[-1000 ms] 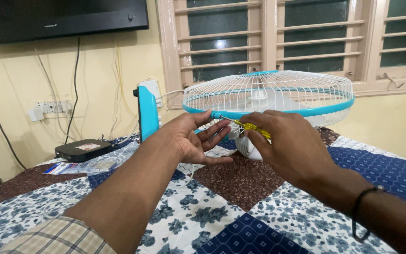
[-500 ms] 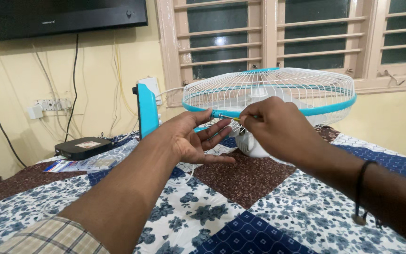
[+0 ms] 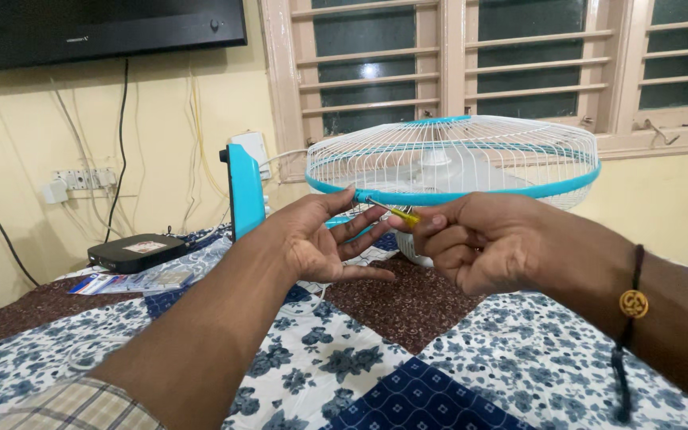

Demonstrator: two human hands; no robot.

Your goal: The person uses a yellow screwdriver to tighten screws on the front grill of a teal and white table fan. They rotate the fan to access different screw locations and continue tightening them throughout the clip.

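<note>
Yellow-handled, the screwdriver [image 3: 396, 213] sat pinched in the right hand [image 3: 479, 247], its tip at the blue rim of the fan [image 3: 455, 163] lying on the patterned bedspread [image 3: 336, 358]. Just beside it, the left hand [image 3: 320, 243] was open, fingers spread, touching the rim.

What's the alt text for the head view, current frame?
A person's right hand holds a small yellow-handled screwdriver with its tip at the blue rim of a white table fan's cage, while the open left hand reaches toward the same spot. The fan rests on a patchwork floral bedspread below a louvred window.
</note>
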